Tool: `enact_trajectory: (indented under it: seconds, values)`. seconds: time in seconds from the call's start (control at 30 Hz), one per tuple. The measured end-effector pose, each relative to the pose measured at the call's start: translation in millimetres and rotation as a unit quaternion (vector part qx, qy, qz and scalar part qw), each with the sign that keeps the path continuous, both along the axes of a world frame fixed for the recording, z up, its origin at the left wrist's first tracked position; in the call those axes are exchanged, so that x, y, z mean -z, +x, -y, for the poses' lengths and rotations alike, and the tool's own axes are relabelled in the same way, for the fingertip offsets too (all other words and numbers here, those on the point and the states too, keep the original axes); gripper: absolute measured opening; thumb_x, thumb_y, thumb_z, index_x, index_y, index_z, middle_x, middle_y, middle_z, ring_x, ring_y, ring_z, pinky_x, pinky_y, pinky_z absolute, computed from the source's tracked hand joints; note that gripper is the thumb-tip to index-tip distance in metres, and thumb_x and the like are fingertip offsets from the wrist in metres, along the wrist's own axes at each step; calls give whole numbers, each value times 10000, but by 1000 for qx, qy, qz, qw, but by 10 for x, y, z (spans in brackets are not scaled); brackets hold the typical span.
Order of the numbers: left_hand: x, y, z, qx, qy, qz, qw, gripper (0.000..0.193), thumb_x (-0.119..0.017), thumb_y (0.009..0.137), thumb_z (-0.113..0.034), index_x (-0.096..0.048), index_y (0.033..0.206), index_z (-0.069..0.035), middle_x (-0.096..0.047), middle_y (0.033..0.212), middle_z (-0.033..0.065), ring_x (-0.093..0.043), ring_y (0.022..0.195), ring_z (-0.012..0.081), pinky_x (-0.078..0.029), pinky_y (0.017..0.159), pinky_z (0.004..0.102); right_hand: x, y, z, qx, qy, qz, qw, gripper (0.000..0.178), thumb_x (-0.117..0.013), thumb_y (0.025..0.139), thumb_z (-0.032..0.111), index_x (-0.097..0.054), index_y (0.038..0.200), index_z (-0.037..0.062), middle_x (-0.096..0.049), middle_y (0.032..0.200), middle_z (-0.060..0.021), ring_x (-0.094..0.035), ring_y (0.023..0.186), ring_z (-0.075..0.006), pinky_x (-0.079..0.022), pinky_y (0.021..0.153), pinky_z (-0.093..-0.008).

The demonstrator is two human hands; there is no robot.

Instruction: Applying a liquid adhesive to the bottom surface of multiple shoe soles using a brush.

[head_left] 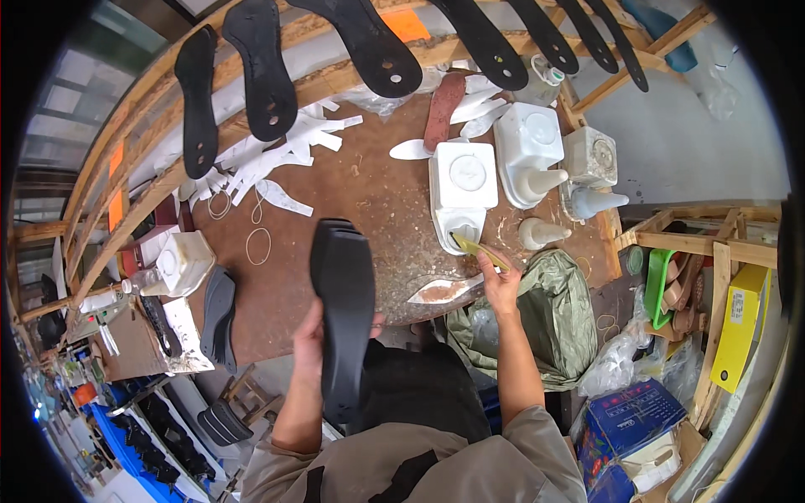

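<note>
My left hand is closed around a stack of black shoe soles, held upright before my body near the table's front edge. The soles hide most of its fingers. My right hand pinches a flat yellow brush. Its far end dips into the round mouth of a white plastic glue pot, so the tip is hidden. Just left of that hand, a white insole piece with a brown-stained middle lies on the brown worktable.
Black insoles hang along a wooden rack over the far side. More white pots and a cone-shaped nozzle stand at right. A green sack hangs by the front edge. White scraps lie far left, grey soles nearer.
</note>
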State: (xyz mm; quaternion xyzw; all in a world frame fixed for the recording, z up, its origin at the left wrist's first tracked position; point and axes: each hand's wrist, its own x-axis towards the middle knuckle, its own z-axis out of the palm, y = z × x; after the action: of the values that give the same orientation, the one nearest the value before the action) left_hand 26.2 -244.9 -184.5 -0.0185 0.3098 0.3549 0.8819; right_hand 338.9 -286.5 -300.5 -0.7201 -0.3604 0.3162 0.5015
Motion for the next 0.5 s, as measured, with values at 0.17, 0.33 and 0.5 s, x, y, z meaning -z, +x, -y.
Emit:
enact_trajectory:
  seconds: [0.17,0.33,0.5]
  values:
    - [452,370,24,28,-49,-24,998,599,-426,969,-404,-385,1321,79,-509,1249,280,-524,1151,423,-443,985,510,92,-23,-61,-36,22,47,998,176,-652,875,97,-678,1007,-17,-665,847,-74,-610,730,-126,-484,679,-258]
    - [631,597,5,62,-47,-52,996,541,-474,964,-368,-385,1304,43,-538,1203,244,-556,1116,391,-467,963,483,124,10,-77,71,20,-222,972,145,-664,872,114,-685,920,-21,-650,747,-60,-561,551,-116,-444,549,-254]
    - [279,814,-42,60,22,-28,998,497,-505,953,-331,-385,1308,-6,-565,1158,215,-592,1062,332,-481,937,431,-611,-66,-180,44,118,-396,910,109,-644,872,77,-660,876,-31,-649,710,-87,-557,491,-142,-443,465,-264]
